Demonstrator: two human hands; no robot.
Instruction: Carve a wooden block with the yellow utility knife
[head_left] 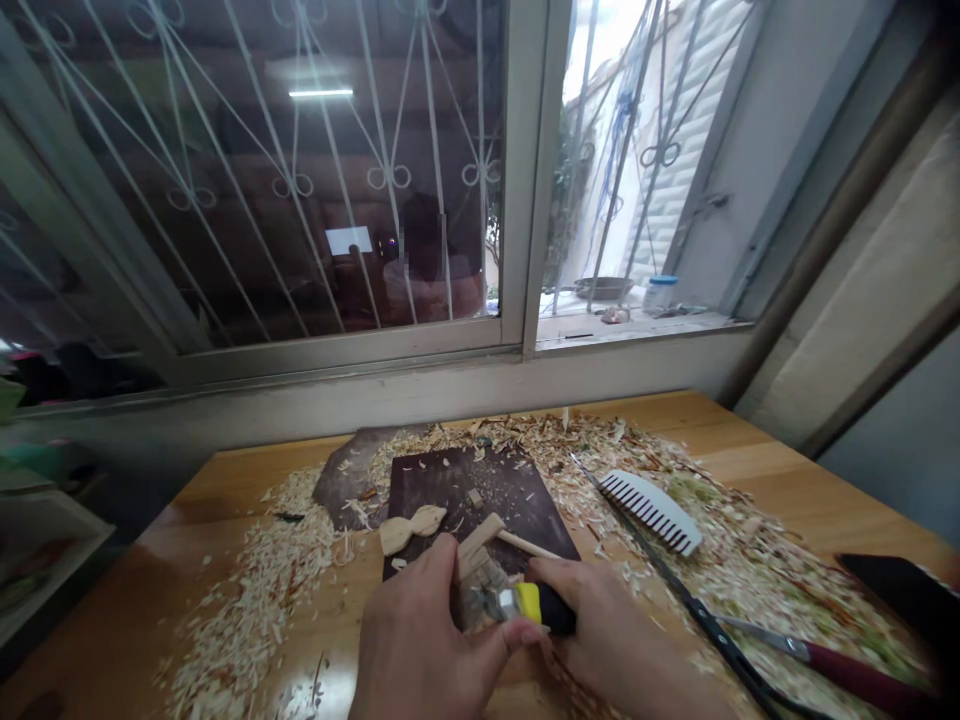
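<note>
My left hand (pixel 427 625) is closed around a pale carved wood piece (pixel 480 540), its thumb reaching to the metal collar of the tool. My right hand (pixel 592 620) grips a carving tool with a black and yellow handle (pixel 531 603); its working end is blurred against the wood. A thin wooden stick (pixel 529 545) runs from the wood piece toward my right fingers. Both hands are over the near part of a dark brown board (pixel 427 475). On the board's left edge, beside my left hand, rests a pale wood piece with two rounded lobes (pixel 412 528). A small wood block (pixel 475 497) lies farther back.
Wood shavings (pixel 247 590) are spread over the wooden table (pixel 780 470). To the right lie a white comb (pixel 652 510), a long black-handled tool (pixel 705 620), a tool with a dark red handle (pixel 847 665) and a flat black object (pixel 892 590). A barred window (pixel 517 200) stands behind.
</note>
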